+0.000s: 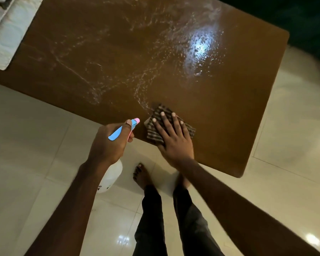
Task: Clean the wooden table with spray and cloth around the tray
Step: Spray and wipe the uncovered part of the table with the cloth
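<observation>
The brown wooden table [229,111] fills the upper part of the head view, streaked with wet spray trails and droplets. My right hand [171,134] lies flat with straight fingers on a folded brown striped cloth [189,128] near the table's front edge. My left hand [111,143] grips a white spray bottle [112,177] with a blue and pink trigger head, held just off the table's front edge, nozzle pointing at the tabletop. A white mat [9,39] at the far left corner carries the tray [2,17], only partly in view.
Glossy cream floor tiles [26,154] surround the table. My bare feet [143,175] and dark trousers stand right below the table's front edge. A dark area lies beyond the table's far right corner.
</observation>
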